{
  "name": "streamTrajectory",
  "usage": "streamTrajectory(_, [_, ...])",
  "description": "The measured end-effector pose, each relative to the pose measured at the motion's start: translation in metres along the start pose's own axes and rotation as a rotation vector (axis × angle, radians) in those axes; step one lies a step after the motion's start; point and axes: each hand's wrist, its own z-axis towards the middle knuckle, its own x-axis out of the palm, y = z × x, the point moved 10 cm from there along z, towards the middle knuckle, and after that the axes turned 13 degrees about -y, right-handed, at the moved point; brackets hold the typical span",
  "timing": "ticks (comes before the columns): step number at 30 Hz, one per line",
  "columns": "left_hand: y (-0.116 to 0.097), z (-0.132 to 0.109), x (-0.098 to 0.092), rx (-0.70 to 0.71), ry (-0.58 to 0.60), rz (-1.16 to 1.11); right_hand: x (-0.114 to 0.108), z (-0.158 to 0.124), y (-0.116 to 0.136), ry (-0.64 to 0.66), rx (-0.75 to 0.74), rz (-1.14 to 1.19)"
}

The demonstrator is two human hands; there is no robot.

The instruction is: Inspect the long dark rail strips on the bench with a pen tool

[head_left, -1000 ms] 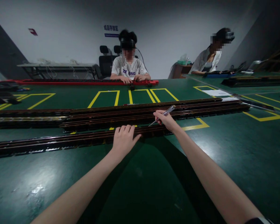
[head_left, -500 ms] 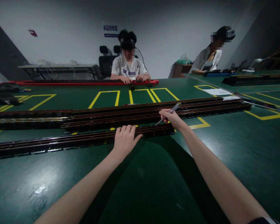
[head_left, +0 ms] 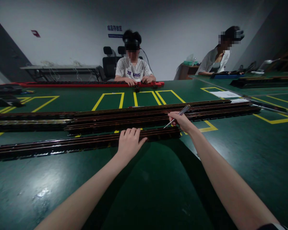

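The left hand (head_left: 130,142) lies flat on top of a long dark strip (head_left: 74,145). Its fingers are side by side and bend a little over the far edge, pressing the strip down and not gripping it. This strip lies on the green surface (head_left: 146,188), nearest to the person, and its right end stops just below the right hand (head_left: 182,121). That hand pinches a thin metal tool (head_left: 180,113) between thumb and fingers, with the sharp tip pointing down and left, close above the end of the strip. I cannot tell if the tip touches it. Just behind is a pile of strips (head_left: 134,116) of the same kind. Across the surface, another person (head_left: 133,68) has both hands on a red strip (head_left: 86,85). The tip is thin, so it could slip off and scratch the strip or poke the left hand. If the left hand presses too lightly, the long strip could slide sideways.
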Motion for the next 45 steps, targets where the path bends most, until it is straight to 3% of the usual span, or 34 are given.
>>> streamTrajectory(17, [-0.002,0.001,-0.003,-0.025,-0.026,0.038,-0.006,-0.001,0.002,-0.067,-0.041,0.059])
streamTrajectory(25, [-0.006,0.001,-0.008,-0.027,-0.078,-0.009,0.007,-0.006,0.007,-0.028,-0.071,0.038])
streamTrajectory(45, [-0.013,0.0,-0.005,0.024,-0.027,0.007,0.007,-0.003,0.001,-0.032,-0.07,0.039])
